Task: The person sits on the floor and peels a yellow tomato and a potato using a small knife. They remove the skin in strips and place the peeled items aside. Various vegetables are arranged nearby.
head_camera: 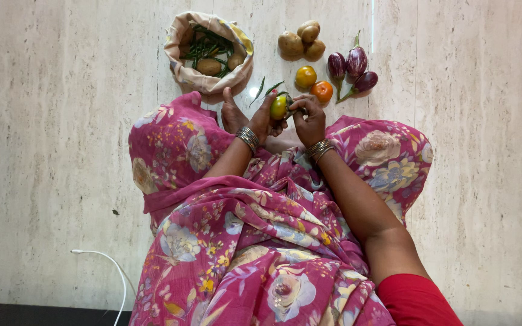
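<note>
Holding a yellow-green tomato [278,107] between both hands is the step in hand, carried out above the pale stone floor [61,151], just in front of the person's lap. The left hand [261,121] is closed around the fruit from below and the side, its grip clamped on the tomato. The right hand [308,118] is pinched at the fruit's stem end; whether its fingertips are actually gripping the stem cannot be told. For a clean result, the tomato is best kept steady in the left grip while only light pressure is applied by the right, since a part-ripe skin is judged to bruise easily. Two orange tomatoes [313,84], three potatoes [302,41] and small purple aubergines [353,69] lie grouped just beyond the hands. A cloth bag [182,72] of green beans stands to the left, two loose chillies [266,89] beside it.
</note>
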